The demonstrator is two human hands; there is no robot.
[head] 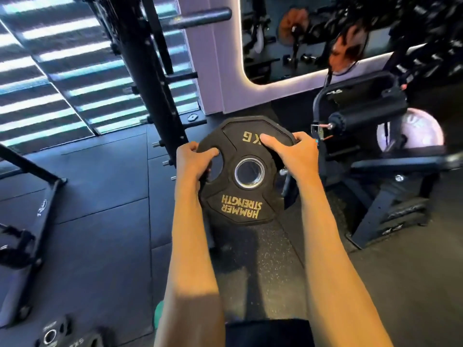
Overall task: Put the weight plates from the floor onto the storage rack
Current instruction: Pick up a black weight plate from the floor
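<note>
A black rubber weight plate (244,196) with gold "HAMMER STRENGTH" lettering and a steel centre ring is held up in front of me, above the floor. My left hand (194,164) grips its left edge, thumb hooked into a grip hole. My right hand (292,152) grips the upper right edge, thumb on the face. The black storage rack upright (160,96) rises just left of the plate, with bare horizontal pegs (200,16) sticking out to the right. Two more black plates (53,333) lie on the floor at the bottom left.
A black bench frame (32,196) stands at the left. To the right sits a machine with padded rollers (368,113) and a pale round ball (421,134). A lit mirror (288,41) hangs on the far wall. Dark rubber mats (100,234) cover the floor.
</note>
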